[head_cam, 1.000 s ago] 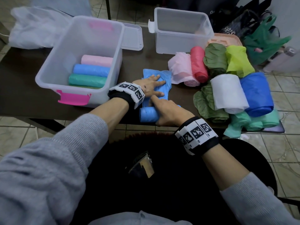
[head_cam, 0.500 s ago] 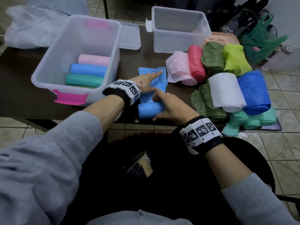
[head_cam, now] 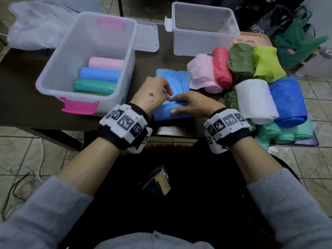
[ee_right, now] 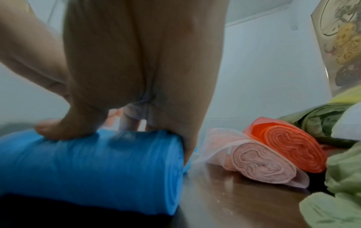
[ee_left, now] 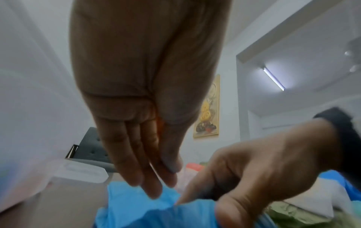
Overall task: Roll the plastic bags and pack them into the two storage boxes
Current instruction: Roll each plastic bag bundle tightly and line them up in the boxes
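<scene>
A light blue bag (head_cam: pixel 177 79) lies half rolled at the table's near edge, between the boxes and the pile. Its rolled part (head_cam: pixel 165 113) (ee_right: pixel 101 166) is nearest me. My right hand (head_cam: pixel 176 105) (ee_right: pixel 93 132) grips the roll, thumb on the near side and fingers over the far side. The straight fingers of my left hand (head_cam: pixel 166 92) (ee_left: pixel 156 182) press the loose sheet just beyond the roll. The big clear box (head_cam: pixel 53 72) with pink latches holds pink, blue and green rolls. Nothing lies in the smaller clear box (head_cam: pixel 231 24).
To the right lies a pile of rolled and crumpled bags: pink (head_cam: pixel 203 76), red (head_cam: pixel 221 69), olive (head_cam: pixel 241 60), yellow-green (head_cam: pixel 267 63), white (head_cam: pixel 255 99), dark blue (head_cam: pixel 289 101), mint (head_cam: pixel 285 132). A clear lid (head_cam: pixel 147 38) lies between the boxes. A white bag (head_cam: pixel 34 27) sits at the far left.
My left hand has drawn back from lying flat on the sheet to the roll's far side. My right hand has stayed on the roll, and its fingers now reach over the far side.
</scene>
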Available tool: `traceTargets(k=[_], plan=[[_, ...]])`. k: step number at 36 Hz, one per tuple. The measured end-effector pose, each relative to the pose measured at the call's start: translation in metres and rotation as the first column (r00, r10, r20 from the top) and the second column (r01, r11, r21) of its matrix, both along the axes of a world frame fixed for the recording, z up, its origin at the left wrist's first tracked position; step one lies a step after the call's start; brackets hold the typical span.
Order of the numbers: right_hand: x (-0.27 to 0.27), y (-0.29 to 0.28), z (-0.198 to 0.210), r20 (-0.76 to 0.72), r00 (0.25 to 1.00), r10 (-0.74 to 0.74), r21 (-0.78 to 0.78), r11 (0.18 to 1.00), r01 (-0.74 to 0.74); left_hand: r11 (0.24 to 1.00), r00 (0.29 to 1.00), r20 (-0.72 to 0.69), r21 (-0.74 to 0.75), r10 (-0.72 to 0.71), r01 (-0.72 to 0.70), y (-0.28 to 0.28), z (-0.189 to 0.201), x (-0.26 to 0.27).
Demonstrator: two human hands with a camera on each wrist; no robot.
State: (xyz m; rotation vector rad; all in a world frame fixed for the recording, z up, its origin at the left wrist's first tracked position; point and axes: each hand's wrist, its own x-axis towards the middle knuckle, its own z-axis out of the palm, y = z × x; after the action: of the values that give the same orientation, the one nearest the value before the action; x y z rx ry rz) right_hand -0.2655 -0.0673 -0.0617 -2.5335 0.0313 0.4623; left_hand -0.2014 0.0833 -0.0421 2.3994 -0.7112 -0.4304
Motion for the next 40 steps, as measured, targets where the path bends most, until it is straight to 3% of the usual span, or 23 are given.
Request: traceTargets(k=[10, 13, 15, 17, 19, 24, 28, 31, 33, 35, 38, 40], plan=[[0.002, 0.002, -0.011, 0.134, 0.982, -0.131, 0.059, 0.991, 0.124, 0.975, 0.986, -0.045, 0.143, -0.164, 0.168, 0.018, -0.012, -0.015], [-0.003, 0.009, -0.016, 0.236, 0.963, -0.127, -0.133, 0.978, 0.162, 0.962, 0.983, -0.012, 0.203, -0.182, 0.181, 0.013, -0.014, -0.015], [-0.011, 0.017, -0.018, 0.411, 0.908, -0.078, -0.284, 0.936, 0.209, 0.944, 0.976, 0.025, 0.260, -0.216, 0.202, 0.009, -0.013, -0.015], [-0.023, 0.027, -0.018, 0.549, 0.835, -0.033, -0.323, 0.913, 0.248, 0.918, 0.964, 0.057, 0.324, -0.260, 0.229, 0.004, -0.010, -0.012], [-0.034, 0.036, -0.022, 0.588, 0.809, -0.004, -0.347, 0.902, 0.257, 0.898, 0.956, 0.054, 0.361, -0.290, 0.252, 0.001, -0.006, -0.011], [-0.056, 0.047, -0.032, 0.441, 0.897, -0.040, -0.389, 0.892, 0.231, 0.830, 0.931, -0.071, 0.433, -0.359, 0.353, -0.009, 0.001, -0.009], [-0.063, 0.046, -0.026, 0.311, 0.950, 0.000, -0.442, 0.885, 0.145, 0.723, 0.875, -0.238, 0.494, -0.421, 0.482, -0.014, 0.004, -0.006], [-0.056, 0.038, -0.017, 0.195, 0.981, 0.015, -0.432, 0.899, 0.072, 0.692, 0.856, -0.288, 0.505, -0.429, 0.517, -0.014, 0.003, -0.004], [-0.048, 0.033, -0.010, 0.109, 0.994, -0.010, -0.404, 0.913, 0.053, 0.717, 0.879, -0.249, 0.510, -0.406, 0.476, -0.011, 0.000, -0.002], [-0.038, 0.030, -0.004, 0.018, 0.999, -0.030, -0.364, 0.931, 0.035, 0.792, 0.918, -0.155, 0.467, -0.364, 0.393, -0.007, -0.003, -0.005], [-0.024, 0.023, 0.007, -0.089, 0.996, -0.029, -0.285, 0.959, 0.003, 0.906, 0.947, -0.081, 0.276, -0.312, 0.322, 0.000, -0.010, -0.013], [-0.018, 0.017, 0.014, -0.150, 0.988, -0.028, -0.234, 0.972, -0.008, 0.933, 0.956, -0.052, 0.209, -0.287, 0.292, 0.004, -0.015, -0.015]])
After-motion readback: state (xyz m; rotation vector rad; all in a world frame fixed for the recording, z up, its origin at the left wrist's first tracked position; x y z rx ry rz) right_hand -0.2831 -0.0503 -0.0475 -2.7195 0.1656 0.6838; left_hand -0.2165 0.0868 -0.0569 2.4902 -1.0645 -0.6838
